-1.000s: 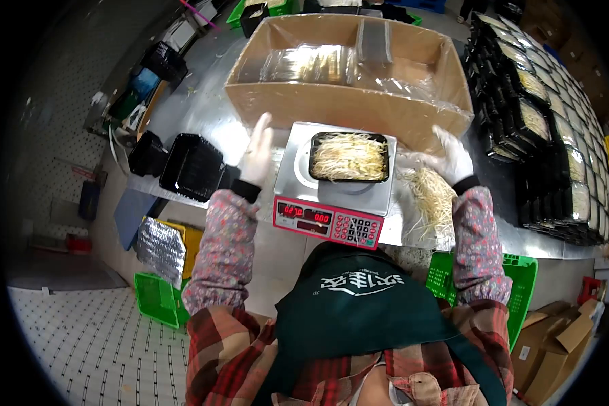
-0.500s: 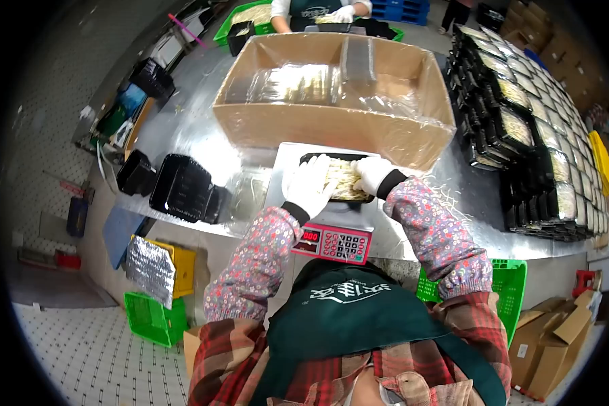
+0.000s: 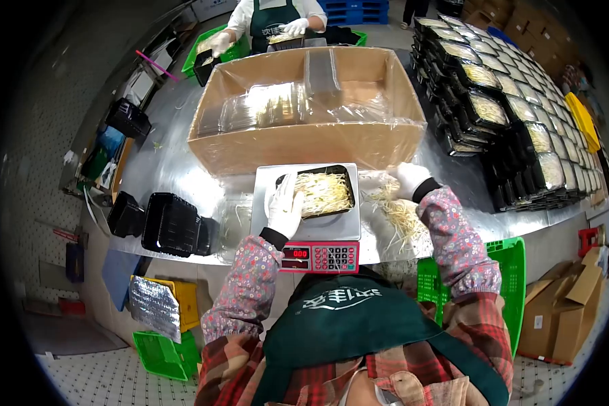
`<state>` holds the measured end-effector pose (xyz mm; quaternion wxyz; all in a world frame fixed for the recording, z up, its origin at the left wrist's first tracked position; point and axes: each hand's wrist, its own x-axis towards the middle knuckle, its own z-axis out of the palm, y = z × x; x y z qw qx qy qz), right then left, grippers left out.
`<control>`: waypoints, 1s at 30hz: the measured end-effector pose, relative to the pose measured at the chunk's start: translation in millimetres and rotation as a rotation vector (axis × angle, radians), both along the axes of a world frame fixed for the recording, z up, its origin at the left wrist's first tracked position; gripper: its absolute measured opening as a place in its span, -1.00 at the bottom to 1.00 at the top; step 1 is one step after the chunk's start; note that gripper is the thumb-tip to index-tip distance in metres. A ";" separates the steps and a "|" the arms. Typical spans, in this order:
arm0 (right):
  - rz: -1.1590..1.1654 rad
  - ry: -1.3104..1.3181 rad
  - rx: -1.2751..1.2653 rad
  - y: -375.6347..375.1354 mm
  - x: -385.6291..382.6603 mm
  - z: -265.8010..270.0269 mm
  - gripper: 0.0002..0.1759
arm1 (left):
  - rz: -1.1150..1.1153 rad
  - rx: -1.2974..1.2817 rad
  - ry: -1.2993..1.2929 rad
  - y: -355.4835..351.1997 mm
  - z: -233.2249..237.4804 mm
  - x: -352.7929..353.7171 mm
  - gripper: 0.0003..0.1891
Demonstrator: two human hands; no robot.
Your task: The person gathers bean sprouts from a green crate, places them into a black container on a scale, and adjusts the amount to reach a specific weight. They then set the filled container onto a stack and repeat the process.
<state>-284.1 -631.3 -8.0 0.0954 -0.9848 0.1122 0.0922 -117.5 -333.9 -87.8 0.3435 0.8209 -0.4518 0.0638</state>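
Note:
A black tray of bean sprouts (image 3: 323, 192) rests on the steel plate of a scale (image 3: 267, 225), whose red display seems to read 0.00. My left hand (image 3: 285, 208), in a white glove, lies along the tray's left side with its fingers stretched out against the rim and sprouts. To the right of the scale, my right hand (image 3: 411, 180), also gloved, is at the back of a heap of loose bean sprouts (image 3: 402, 222). Its fingers are bent and closed on sprouts at the heap's edge, their tips partly hidden.
A cardboard box (image 3: 304, 145) with clear plastic lids stands behind the scale. Empty black trays (image 3: 170, 223) sit at left; packed trays (image 3: 514, 108) are stacked high at right. Across the table a co-worker (image 3: 277, 20) handles trays. A green crate (image 3: 514, 284) stands below the right edge.
My right hand has left the tray and moved right to the loose sprouts. My left hand stays at the tray's left side. The view has shifted, showing more of the co-worker.

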 end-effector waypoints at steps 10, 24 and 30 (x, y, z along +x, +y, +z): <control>0.110 -0.264 0.157 86.9 72.3 -20.2 -0.85 | 0.067 0.160 -0.233 -8.9 1.8 -7.8 -0.58; -0.488 -0.110 0.524 -55.6 -29.3 -71.9 -0.70 | -0.031 -0.275 0.161 25.9 37.9 16.4 -0.58; -0.161 -0.095 0.086 -58.7 -43.8 -71.5 0.04 | 0.136 -0.190 0.185 66.8 45.9 61.0 -0.60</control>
